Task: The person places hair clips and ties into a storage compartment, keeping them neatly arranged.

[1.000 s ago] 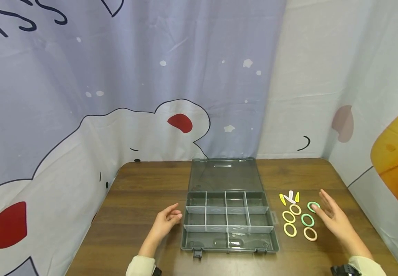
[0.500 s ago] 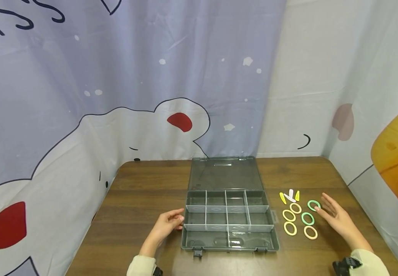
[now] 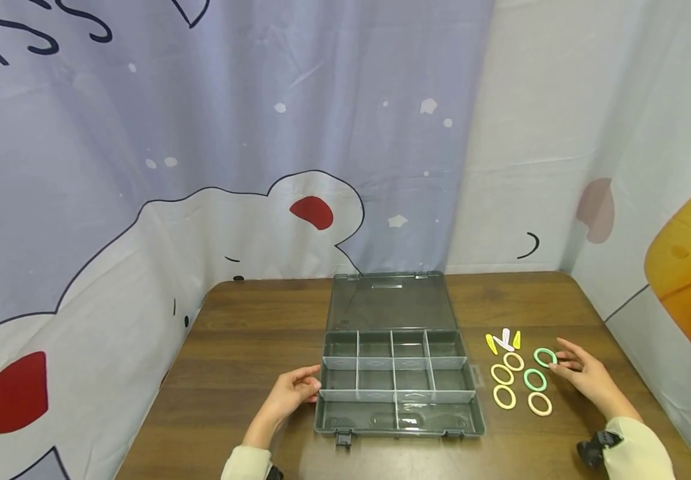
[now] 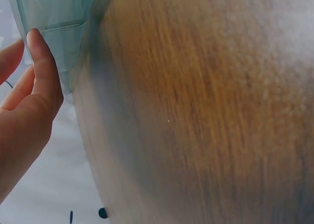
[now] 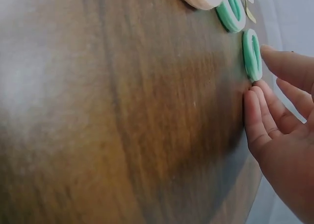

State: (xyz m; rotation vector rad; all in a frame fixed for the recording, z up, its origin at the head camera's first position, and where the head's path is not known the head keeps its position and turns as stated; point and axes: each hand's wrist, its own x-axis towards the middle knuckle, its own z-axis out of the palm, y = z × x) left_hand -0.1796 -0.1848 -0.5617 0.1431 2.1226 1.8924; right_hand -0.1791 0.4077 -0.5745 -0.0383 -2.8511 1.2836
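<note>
A dark see-through compartment box (image 3: 357,420) lies on the table with its lid (image 3: 392,303) folded back. My left hand (image 3: 285,398) is at the box's left wall, fingers loosely bent; in the left wrist view, a fingertip (image 4: 35,37) rests against that wall. On the right, my right hand (image 3: 591,381) reaches to the farthest green hair tie (image 3: 545,358), which lies flat. Seen from the right wrist, the thumb is just past this hair tie (image 5: 252,56) and the other fingertips (image 5: 251,97) are down at its near end, without gripping it.
Beside the box lie another green hair tie (image 3: 534,380), a peach one (image 3: 540,404) and several yellowish ones (image 3: 504,397). Behind them are yellow hair clips (image 3: 492,344) and pale pink ones (image 3: 506,339). A printed curtain (image 3: 261,133) hangs behind the wooden table (image 3: 249,327).
My left hand has moved slightly right, up to the box's wall. My right hand has lowered toward the far green hair tie, its fingers bending more. Box and hair ties stay put.
</note>
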